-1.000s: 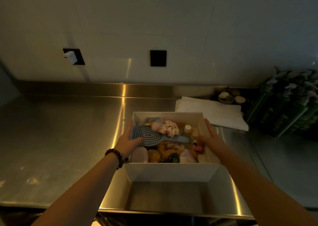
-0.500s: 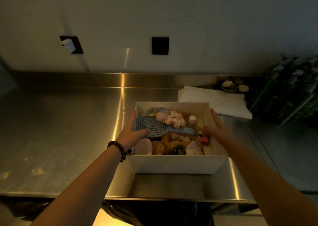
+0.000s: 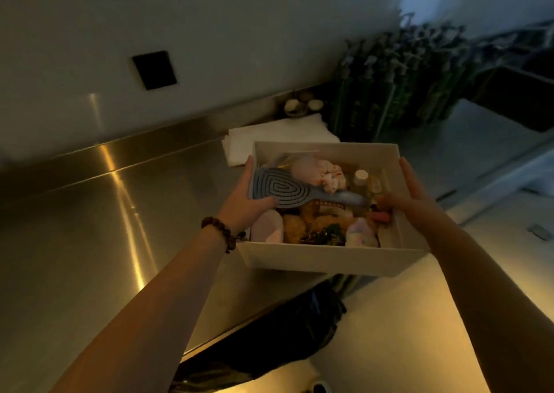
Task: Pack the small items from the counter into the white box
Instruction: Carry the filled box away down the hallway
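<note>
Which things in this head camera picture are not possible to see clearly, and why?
- White box: its underside is out of view, so contact with the counter cannot be told.
- Left hand: fingers outside the box wall are hidden; the thumb rests on the blue hairbrush.
- Items beneath the hairbrush: dim and overlapping.
- Dark bottles: blurred, labels unreadable.

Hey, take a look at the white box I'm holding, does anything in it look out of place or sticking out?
Mostly the blue hairbrush: it lies slantwise on top of the heap in the white box, its head up at the left rim under the left hand thumb. Nothing looks spilled or damaged.
</note>
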### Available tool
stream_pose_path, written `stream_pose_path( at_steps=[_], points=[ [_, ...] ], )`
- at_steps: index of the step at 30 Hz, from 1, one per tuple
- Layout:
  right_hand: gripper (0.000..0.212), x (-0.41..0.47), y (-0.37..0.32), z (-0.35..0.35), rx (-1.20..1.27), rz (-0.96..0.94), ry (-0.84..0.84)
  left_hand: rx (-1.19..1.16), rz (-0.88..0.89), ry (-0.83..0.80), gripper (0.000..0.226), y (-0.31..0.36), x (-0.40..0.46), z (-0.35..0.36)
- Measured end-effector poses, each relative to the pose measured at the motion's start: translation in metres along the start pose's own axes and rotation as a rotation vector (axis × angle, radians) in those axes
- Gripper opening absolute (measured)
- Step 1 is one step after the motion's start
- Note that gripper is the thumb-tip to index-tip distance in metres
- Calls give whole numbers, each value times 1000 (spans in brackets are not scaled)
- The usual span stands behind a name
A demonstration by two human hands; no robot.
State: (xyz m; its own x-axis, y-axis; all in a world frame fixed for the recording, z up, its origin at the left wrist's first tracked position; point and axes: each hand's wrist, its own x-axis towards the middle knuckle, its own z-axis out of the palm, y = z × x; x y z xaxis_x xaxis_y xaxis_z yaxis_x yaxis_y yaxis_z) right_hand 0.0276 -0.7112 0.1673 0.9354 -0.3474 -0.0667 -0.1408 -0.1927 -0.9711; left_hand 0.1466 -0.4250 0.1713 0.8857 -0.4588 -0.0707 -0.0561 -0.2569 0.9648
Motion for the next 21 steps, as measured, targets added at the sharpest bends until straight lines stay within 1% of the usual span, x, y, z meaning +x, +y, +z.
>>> stream_pose_path(
  at_steps=[3,8,12,16,18,21],
  points=[
    [77,-50,12,-43,41,47,116,10,64,-165,102,11,11,49],
    [76,-142,39,-100,84,171,409,39,175,-454,102,16,17,143],
    [85,-214,71,-131,118,237,609,68,230,-670,102,15,11,218],
    [84,-276,104,-149,151,308,788,106,281,-825,101,10,-5,291],
    [86,-303,122,-158,156,358,861,110,251,-919,99,8,-13,327],
    [88,-336,147,-175,157,407,944,130,199,-1038,104,4,-23,384]
  ],
)
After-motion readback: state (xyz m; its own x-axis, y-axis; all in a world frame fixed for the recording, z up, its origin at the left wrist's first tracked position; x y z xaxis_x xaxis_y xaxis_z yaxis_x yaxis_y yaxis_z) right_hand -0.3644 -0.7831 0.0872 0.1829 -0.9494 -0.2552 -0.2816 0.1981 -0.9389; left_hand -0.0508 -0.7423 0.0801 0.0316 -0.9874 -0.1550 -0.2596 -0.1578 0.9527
